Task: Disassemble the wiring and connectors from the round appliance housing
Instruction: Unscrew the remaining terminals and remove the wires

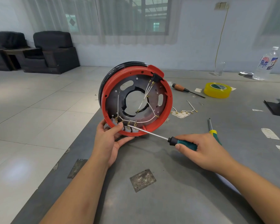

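Your left hand (109, 139) grips the lower rim of the round red plastic housing (137, 101), tilted on edge on the grey worktop (176, 191). Your right hand (202, 149) is curled around the green-handled screwdriver (162, 137), tip at the brass connectors (128, 124) on white wires (145, 94).

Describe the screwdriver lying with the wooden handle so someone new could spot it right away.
Start at the red round housing standing on the grey table, then look right toward the yellow tape roll. The wooden-handled screwdriver lies just left of that roll. Its brown handle sets it apart from both green-handled ones.
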